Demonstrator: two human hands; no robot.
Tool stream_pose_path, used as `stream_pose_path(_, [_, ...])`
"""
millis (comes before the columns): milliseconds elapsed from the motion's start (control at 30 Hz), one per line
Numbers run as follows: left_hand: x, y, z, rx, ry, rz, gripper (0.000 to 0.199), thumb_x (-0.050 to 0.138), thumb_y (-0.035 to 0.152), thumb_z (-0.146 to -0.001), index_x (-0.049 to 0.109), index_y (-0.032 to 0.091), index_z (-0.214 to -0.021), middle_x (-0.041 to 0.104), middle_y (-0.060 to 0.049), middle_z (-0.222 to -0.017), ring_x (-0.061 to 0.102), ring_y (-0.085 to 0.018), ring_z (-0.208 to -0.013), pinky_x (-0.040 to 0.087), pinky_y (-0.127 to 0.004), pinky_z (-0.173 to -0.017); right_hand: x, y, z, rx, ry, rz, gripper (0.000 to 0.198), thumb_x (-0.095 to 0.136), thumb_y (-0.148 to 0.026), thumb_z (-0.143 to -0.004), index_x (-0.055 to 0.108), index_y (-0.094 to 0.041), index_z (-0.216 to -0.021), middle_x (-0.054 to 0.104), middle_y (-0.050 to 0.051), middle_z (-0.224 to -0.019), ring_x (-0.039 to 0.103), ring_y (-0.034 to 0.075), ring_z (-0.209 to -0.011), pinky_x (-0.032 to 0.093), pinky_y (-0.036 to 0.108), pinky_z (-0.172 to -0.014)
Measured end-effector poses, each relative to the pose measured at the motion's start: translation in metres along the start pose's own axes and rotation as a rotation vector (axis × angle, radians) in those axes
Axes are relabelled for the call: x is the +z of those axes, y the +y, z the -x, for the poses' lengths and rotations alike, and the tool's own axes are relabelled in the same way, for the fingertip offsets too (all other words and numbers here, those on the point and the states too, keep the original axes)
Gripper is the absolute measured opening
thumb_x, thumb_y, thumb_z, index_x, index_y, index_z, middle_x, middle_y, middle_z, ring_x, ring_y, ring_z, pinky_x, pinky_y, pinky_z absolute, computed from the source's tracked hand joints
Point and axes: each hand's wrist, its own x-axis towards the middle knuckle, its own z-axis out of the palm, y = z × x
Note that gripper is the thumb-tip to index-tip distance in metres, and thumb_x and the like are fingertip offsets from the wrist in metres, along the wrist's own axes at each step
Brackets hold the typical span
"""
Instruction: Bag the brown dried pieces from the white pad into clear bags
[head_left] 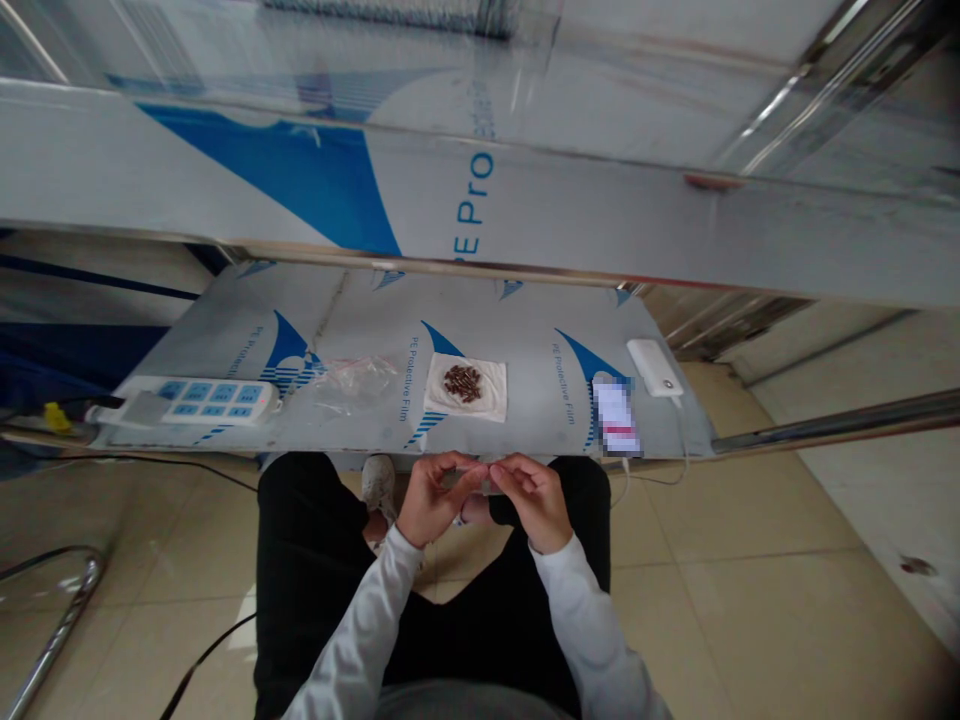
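Left hand (429, 498) and right hand (534, 497) are held fingertip to fingertip just below the white cloth (466, 389); whether anything is pinched cannot be told. Fine work is best kept close over the lap, near the brown pieces (463, 381) heaped on that cloth.

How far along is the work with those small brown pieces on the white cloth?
No finished pieces show anywhere. The left hand and right hand meet at the fingertips over the lap, on something too small to make out. A pile of brown pieces waits on the white cloth.
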Motion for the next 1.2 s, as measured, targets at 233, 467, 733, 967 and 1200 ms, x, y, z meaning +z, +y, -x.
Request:
stream_pose_path(233, [-0.01,-0.012,-0.004,0.028,-0.025,-0.226,0.027,0.059,0.039,-0.085,0.074,0.02,-0.073,0.074,-0.005,-0.073,0.068,-0.021,-0.07,0.051,-0.029,-0.071,-0.015,0.006,-0.007,-0.096,-0.059,0.363,0.021,0.064,-0.04,-0.082,0.071,-0.019,-0.083,0.072,0.006,-0.079,0.067,0.02,-0.071,0.054,0.031,-0.069])
stream_pose_path(467, [-0.082,-0.03,-0.027,-0.177,0.388,-0.491,0.048,0.035,0.05,-0.092,0.069,0.016,-0.095,0.074,-0.007,-0.085,0.068,-0.019,-0.073,0.051,-0.031,-0.074,-0.07,0.021,-0.078,0.055,0.252,0.358,0.052,0.062,-0.06,-0.072,0.066,-0.015,-0.098,0.073,0.008,-0.077,0.067,0.019,-0.057,0.053,0.03,-0.054])
stream_pose_path(733, [-0.156,-0.059,-0.087,-0.412,0.752,-0.784,0.061,0.061,0.043,-0.079,0.047,0.012,-0.13,0.073,-0.011,-0.089,0.069,-0.024,-0.079,0.047,-0.039,-0.086,-0.105,0.053,-0.134,-0.009,0.655,0.699,0.058,0.063,-0.048,-0.07,0.058,-0.007,-0.11,0.062,0.022,-0.108,0.058,0.035,-0.102,0.043,0.053,-0.089])
stream_pose_path(967, [-0.162,-0.07,-0.112,-0.386,0.816,-0.893,0.033,0.064,0.032,-0.078,0.066,0.021,-0.108,0.072,-0.01,-0.085,0.065,-0.029,-0.085,0.046,-0.039,-0.075,-0.07,0.057,-0.047,-0.355,0.547,0.814,0.041,0.053,-0.042,-0.083,0.057,-0.016,-0.115,0.06,0.014,-0.11,0.058,0.027,-0.098,0.05,0.044,-0.081])
stream_pose_path(1200, [-0.167,-0.06,-0.099,-0.153,0.94,-0.922,0.029,0.057,0.035,-0.085,0.071,0.02,-0.106,0.068,-0.008,-0.088,0.059,-0.019,-0.077,0.041,-0.031,-0.071,-0.035,0.065,-0.014,-0.353,0.449,0.78,0.035,0.053,-0.034,-0.087,0.056,-0.017,-0.117,0.061,0.014,-0.112,0.059,0.027,-0.099,0.052,0.044,-0.08])
